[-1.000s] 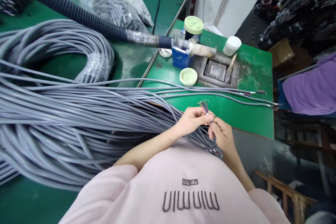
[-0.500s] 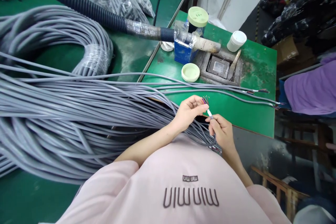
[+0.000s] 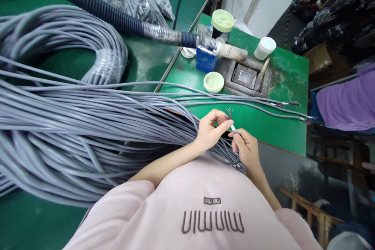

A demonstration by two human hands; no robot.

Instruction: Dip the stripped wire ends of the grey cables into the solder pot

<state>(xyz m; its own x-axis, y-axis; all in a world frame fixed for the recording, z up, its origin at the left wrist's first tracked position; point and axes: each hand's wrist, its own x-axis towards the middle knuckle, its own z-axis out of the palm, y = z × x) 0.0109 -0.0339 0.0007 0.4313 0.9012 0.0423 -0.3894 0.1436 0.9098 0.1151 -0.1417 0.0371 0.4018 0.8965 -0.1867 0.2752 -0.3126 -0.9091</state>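
My right hand [image 3: 245, 146] is closed around the grey end of a cable [image 3: 234, 129], just below its white section. Thin coloured wires [image 3: 229, 114] fan out from the cable's tip. My left hand [image 3: 211, 128] pinches these wires at their base between thumb and fingers. A large bundle of grey cables [image 3: 88, 113] runs from the left and passes under my left forearm. Several cables with stripped ends [image 3: 293, 104] lie across the green table [image 3: 275, 129] beyond my hands.
A solder pot [image 3: 244, 76] with a flat tool [image 3: 262, 74] sits in the table. Around it are a green lid [image 3: 213, 82], a white jar [image 3: 265, 48], a blue box [image 3: 206, 58] and a black hose [image 3: 117, 19]. A person's purple sleeve [image 3: 345, 101] shows at right.
My left hand has shifted slightly right and down along the wires, nearer my right hand. More of the wire tips now stand above its fingers. My right hand still grips the cable.
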